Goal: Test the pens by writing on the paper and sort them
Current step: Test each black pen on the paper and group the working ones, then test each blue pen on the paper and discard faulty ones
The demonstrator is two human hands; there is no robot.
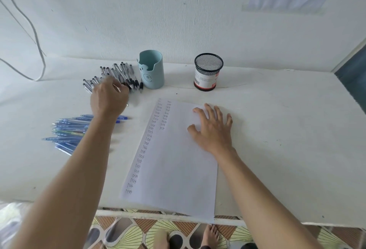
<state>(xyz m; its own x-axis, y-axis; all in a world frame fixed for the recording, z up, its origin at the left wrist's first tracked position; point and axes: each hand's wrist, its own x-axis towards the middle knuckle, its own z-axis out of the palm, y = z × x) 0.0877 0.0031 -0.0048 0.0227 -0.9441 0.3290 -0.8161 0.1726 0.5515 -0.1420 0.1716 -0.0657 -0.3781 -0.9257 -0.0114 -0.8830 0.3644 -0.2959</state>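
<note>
A white sheet of paper [174,161] lies on the table, with two columns of the handwritten word "test" down its left part. My right hand [213,130] presses flat on the sheet's upper right, fingers spread. My left hand [109,98] is at the near edge of a pile of black pens [120,74], fingers curled round one pen [127,104] whose tip pokes out below the hand. A pile of blue pens [67,132] lies to the left, partly hidden by my left forearm.
A light blue pen cup [151,69] stands right of the black pens. A black mesh pen holder [208,72] stands further right. Both are near the back wall. A grey cable [39,64] hangs at the far left. The table's front edge [257,222] is close to me.
</note>
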